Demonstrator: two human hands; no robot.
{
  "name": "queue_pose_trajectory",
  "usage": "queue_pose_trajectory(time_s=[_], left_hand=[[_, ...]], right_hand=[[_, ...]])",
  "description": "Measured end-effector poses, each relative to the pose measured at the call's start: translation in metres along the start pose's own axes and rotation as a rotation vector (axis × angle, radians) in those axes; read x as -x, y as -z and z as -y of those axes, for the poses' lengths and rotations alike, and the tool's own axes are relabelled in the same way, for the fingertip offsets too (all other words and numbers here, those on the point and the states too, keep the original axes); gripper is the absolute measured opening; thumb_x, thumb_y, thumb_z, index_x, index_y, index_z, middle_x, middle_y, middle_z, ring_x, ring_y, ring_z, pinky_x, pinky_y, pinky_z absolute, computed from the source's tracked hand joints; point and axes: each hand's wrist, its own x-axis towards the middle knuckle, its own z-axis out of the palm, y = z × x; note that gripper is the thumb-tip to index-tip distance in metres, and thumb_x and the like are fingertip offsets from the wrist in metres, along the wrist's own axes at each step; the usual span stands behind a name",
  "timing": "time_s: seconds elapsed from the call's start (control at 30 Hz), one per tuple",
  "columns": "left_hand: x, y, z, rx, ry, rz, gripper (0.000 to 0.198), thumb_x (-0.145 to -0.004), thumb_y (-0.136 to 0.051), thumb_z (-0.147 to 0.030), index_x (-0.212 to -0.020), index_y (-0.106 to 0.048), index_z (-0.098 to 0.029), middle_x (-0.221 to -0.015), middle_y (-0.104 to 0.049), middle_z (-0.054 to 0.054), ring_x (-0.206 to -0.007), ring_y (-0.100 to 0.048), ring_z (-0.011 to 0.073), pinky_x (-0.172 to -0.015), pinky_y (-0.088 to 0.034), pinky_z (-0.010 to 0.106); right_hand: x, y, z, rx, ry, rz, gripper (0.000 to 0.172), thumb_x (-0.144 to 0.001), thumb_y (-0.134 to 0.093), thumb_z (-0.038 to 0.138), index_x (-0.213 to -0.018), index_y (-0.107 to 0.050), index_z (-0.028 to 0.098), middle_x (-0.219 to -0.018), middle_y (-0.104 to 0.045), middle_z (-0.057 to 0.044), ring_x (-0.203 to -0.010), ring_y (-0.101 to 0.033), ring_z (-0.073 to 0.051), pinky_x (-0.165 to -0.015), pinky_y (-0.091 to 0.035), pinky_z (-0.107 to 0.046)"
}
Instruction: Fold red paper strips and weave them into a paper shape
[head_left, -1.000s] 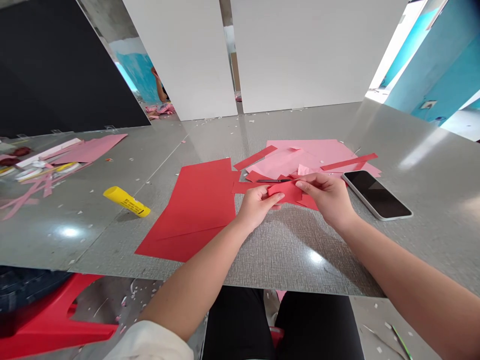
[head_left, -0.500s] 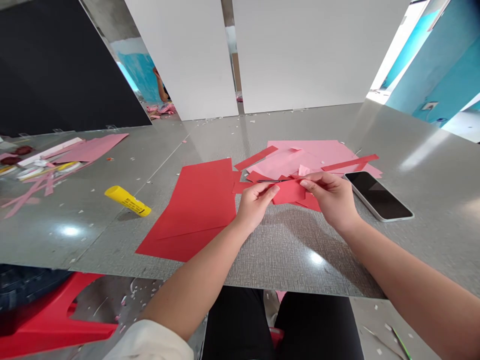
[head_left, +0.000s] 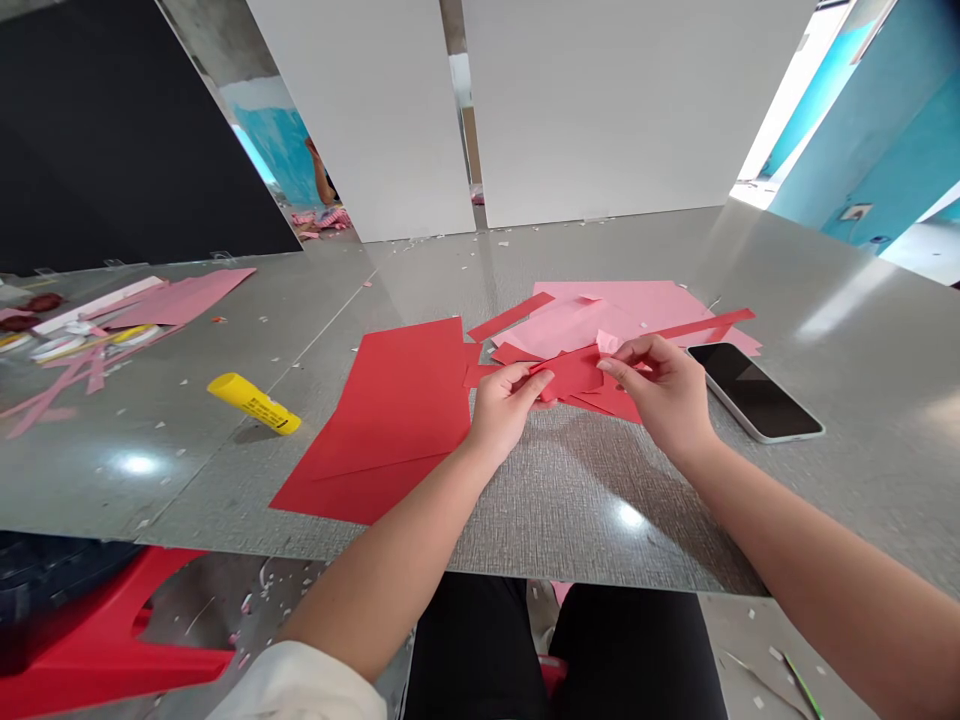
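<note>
The left hand (head_left: 504,408) and the right hand (head_left: 666,395) each hold a narrow pinch, thumb against fingers, on opposite ends of a small red paper piece (head_left: 571,372). It sits just above a loose pile of red offcuts (head_left: 604,402), mid-counter (head_left: 592,510), well back from the front edge. A large red paper sheet (head_left: 379,420) lies just left of the pile, pink paper sheets (head_left: 600,305) lie toward the back edge, and a smartphone (head_left: 754,392) lies near the right hand.

With only 2 narrow pinches on thin paper, pulling the hands apart could tear or crease the piece. Slack fingers could drop it among the similar red offcuts, making it hard to pick out. A careless sweep of the right hand could knock the smartphone.
</note>
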Motion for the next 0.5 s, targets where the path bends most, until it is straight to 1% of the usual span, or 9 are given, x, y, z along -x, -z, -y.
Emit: queue_pose_trajectory(time_s=[0.1,0.17,0.3,0.37,0.43,0.5], left_hand=[[0.0,0.0,0.0,-0.004,-0.002,-0.002,0.025,-0.069,-0.067,-0.036,-0.082,-0.067,-0.014,-0.067,-0.061,0.001,-0.062,-0.058,0.0097,-0.063,-0.057,0.029],[-0.001,0.001,0.0,-0.009,-0.005,-0.002,0.025,-0.069,-0.067,-0.036,-0.079,-0.066,-0.013,-0.066,-0.06,0.0,-0.062,-0.057,0.0095,-0.064,-0.057,0.029],[-0.001,0.001,0.001,-0.022,-0.005,-0.002,0.026,-0.069,-0.068,-0.036,-0.081,-0.067,-0.013,-0.071,-0.062,0.002,-0.065,-0.058,0.0099,-0.067,-0.057,0.03],[-0.001,0.0,0.002,-0.028,-0.004,0.003,0.025,-0.069,-0.068,-0.036,-0.081,-0.067,-0.014,-0.071,-0.063,0.002,-0.066,-0.058,0.0105,-0.068,-0.056,0.031],[-0.001,0.0,0.003,-0.024,-0.002,0.019,0.025,-0.069,-0.068,-0.036,-0.081,-0.067,-0.014,-0.071,-0.063,0.002,-0.067,-0.059,0.0112,-0.069,-0.056,0.032],[-0.001,0.0,0.004,-0.012,0.001,0.036,0.024,-0.07,-0.067,-0.035,-0.083,-0.067,-0.015,-0.075,-0.065,0.003,-0.07,-0.06,0.0124,-0.07,-0.055,0.033]], right_hand=[[0.0,0.0,-0.002,0.04,-0.035,0.058,0.016,-0.068,-0.067,0.033,-0.069,-0.059,0.019,-0.069,-0.062,-0.001,-0.063,-0.056,-0.012,-0.059,-0.044,-0.028],[0.0,0.0,-0.004,0.072,-0.031,0.064,0.017,-0.068,-0.067,0.035,-0.072,-0.062,0.019,-0.072,-0.064,-0.001,-0.064,-0.057,-0.013,-0.06,-0.045,-0.028],[0.002,-0.001,-0.008,0.177,0.038,0.032,0.018,-0.071,-0.064,0.037,-0.079,-0.068,0.021,-0.078,-0.068,-0.002,-0.067,-0.059,-0.014,-0.064,-0.046,-0.03],[0.002,-0.002,-0.01,0.215,0.08,0.045,0.019,-0.073,-0.062,0.036,-0.084,-0.07,0.022,-0.082,-0.068,-0.003,-0.068,-0.059,-0.014,-0.066,-0.047,-0.031],[0.002,-0.003,-0.012,0.216,0.083,0.074,0.023,-0.075,-0.061,0.036,-0.09,-0.07,0.022,-0.087,-0.069,-0.004,-0.071,-0.06,-0.015,-0.067,-0.048,-0.032],[0.0,-0.003,-0.014,0.164,0.045,0.103,0.027,-0.076,-0.06,0.037,-0.097,-0.068,0.023,-0.093,-0.068,-0.005,-0.078,-0.061,-0.017,-0.071,-0.048,-0.033]])
